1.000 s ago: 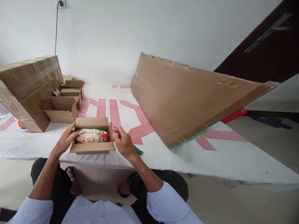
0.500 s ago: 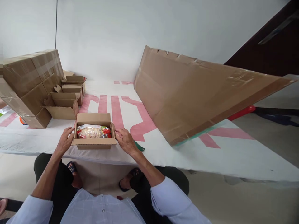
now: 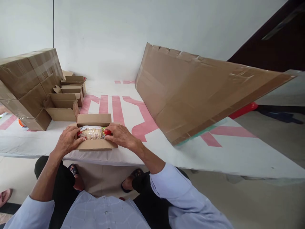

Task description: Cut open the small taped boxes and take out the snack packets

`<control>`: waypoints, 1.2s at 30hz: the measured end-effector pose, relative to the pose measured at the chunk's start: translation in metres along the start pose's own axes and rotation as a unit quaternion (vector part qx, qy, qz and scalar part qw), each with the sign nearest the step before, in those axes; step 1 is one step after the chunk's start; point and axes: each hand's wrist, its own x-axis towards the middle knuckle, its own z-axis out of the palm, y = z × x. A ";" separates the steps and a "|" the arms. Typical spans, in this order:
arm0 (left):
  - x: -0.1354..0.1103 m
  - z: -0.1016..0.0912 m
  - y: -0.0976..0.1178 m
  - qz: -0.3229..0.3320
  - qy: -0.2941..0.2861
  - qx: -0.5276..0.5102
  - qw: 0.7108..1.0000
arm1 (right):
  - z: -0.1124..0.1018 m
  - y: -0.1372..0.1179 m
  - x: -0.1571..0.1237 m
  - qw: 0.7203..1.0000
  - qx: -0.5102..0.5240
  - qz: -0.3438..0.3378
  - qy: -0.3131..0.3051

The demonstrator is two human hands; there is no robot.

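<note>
An open cardboard box (image 3: 94, 118) sits near the front edge of the table, its long flaps spread to back and front. Inside lies a clear plastic packet (image 3: 91, 134) of pale, round pieces, with red and green printing at its ends. My left hand (image 3: 68, 140) grips the packet's left end, thumb in front and fingers behind. At the right end, my right hand (image 3: 121, 136) closes thumb and fingers on the red part. Both hands cover the short sides of the box.
Several open small boxes (image 3: 62, 114) stand in a row at the left, beside a stack of taped cartons (image 3: 30, 89). A large cardboard sheet (image 3: 190, 95) leans over the right of the white-covered table (image 3: 238, 159). Behind it shows a red object (image 3: 244, 110).
Both hands have moved inward from the box's outer sides and now hold the packet's ends. The green object beside my right hand is now hidden. The view has shifted slightly.
</note>
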 end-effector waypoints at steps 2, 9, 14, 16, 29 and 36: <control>-0.007 0.005 -0.004 0.011 0.016 0.008 1.000 | -0.004 -0.003 0.004 0.999 -0.031 0.015 -0.031; -0.020 0.021 -0.022 0.029 0.041 -0.005 0.999 | -0.002 -0.012 0.016 0.993 -0.093 0.040 -0.061; -0.018 0.029 -0.030 0.019 0.048 -0.021 0.998 | 0.002 -0.010 0.021 0.990 -0.115 0.035 -0.073; -0.019 0.032 -0.032 0.016 0.054 -0.029 0.998 | 0.003 -0.009 0.022 0.990 -0.115 0.037 -0.072; -0.029 0.042 -0.025 -0.020 0.045 -0.079 0.996 | 0.016 -0.003 0.024 0.986 -0.149 -0.002 -0.078; -0.026 0.039 -0.021 -0.026 0.043 -0.144 0.988 | 0.021 -0.004 0.029 0.991 -0.108 0.013 -0.078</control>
